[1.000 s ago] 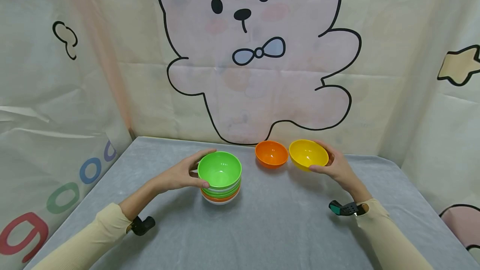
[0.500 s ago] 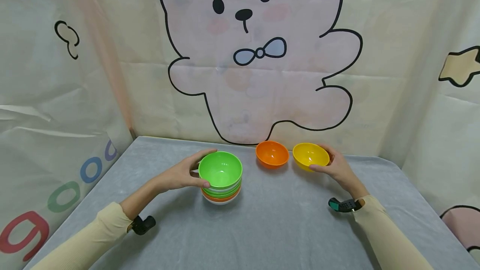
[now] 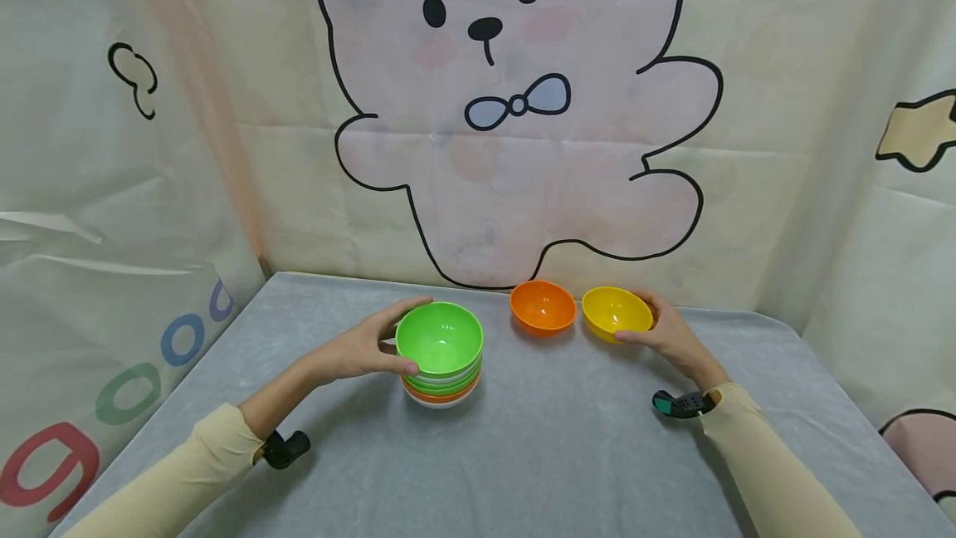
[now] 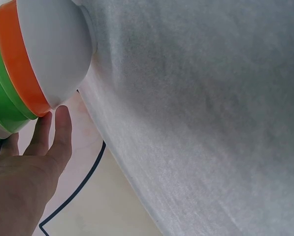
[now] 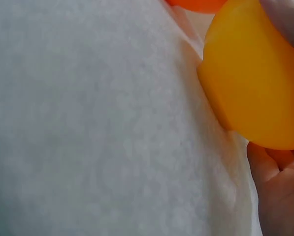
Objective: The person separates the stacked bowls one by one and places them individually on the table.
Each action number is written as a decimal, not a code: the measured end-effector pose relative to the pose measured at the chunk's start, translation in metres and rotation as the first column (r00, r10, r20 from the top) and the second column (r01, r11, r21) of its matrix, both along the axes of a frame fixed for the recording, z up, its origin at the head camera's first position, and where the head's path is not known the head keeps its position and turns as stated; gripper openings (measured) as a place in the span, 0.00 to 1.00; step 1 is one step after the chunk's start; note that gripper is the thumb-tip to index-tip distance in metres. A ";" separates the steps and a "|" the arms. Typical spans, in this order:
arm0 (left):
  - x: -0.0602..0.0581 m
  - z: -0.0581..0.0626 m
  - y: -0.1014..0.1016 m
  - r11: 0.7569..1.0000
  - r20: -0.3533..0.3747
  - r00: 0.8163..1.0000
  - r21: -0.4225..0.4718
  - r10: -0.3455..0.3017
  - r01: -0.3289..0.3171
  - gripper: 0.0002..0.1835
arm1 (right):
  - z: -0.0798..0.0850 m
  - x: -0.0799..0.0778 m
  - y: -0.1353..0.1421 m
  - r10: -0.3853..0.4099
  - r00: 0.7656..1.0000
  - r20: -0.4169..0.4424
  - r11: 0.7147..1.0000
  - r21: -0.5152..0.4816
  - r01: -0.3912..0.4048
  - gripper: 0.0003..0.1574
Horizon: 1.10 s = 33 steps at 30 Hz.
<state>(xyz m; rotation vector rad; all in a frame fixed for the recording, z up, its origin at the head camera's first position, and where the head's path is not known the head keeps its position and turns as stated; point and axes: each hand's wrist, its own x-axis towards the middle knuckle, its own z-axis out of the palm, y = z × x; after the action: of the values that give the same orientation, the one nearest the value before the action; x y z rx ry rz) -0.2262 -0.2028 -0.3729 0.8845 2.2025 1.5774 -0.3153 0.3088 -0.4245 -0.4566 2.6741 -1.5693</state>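
Note:
A stack of nested bowls stands on the table, with a green bowl point(image 3: 439, 339) on top. Lower down, the left wrist view shows an orange bowl point(image 4: 19, 59) and a white bowl point(image 4: 58, 51) at the bottom. My left hand point(image 3: 377, 343) grips the stack's left side, thumb in front and fingers behind. At the back right, my right hand point(image 3: 668, 337) holds a yellow bowl point(image 3: 616, 312) by its right side, thumb at the near rim. In the right wrist view, the yellow bowl's base meets the cloth.
An orange bowl point(image 3: 543, 308) sits just left of the yellow one, near the table's back edge. Grey cloth point(image 3: 523, 455) covers the table. A printed curtain point(image 3: 508, 189) hangs right behind that edge.
The yellow bowl in my right hand has come down onto the table and shifted slightly right, away from the orange bowl. My left hand and the stack stay in place.

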 end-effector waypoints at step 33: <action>-0.001 -0.001 0.000 1.000 0.002 1.000 0.007 -0.005 0.005 0.48 | 0.016 0.019 0.031 0.035 0.999 -0.003 0.995 -0.090 -0.035 0.48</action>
<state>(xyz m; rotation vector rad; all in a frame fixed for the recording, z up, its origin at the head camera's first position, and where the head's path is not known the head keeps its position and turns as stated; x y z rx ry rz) -0.2273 -0.2028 -0.3736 0.8890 2.1937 1.5837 -0.2963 0.3402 -0.4085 -0.5041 2.5895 -1.6852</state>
